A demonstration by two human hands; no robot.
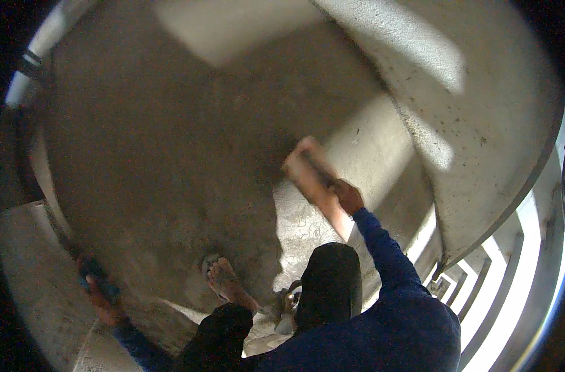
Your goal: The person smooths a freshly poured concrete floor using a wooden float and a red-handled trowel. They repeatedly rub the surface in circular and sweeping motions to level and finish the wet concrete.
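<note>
My right hand [349, 196] is closed around the handle of a long, flat plastering float [304, 177] with a pinkish-tan body. The float lies against or just above a grey cement surface [171, 124], partly in shadow and partly sunlit; it is blurred by motion. Far over at the lower left, my left hand [102, 305] grips a dark bluish object [94, 270] beside the surface's edge. Its kind is too dim to make out.
My foot in a sandal [226, 280] stands on the cement near me, below the float. A pale curved wall [481, 130] rises along the right. Beyond its lower edge run bright angular bands [490, 304]. A light edge [47, 167] borders the left.
</note>
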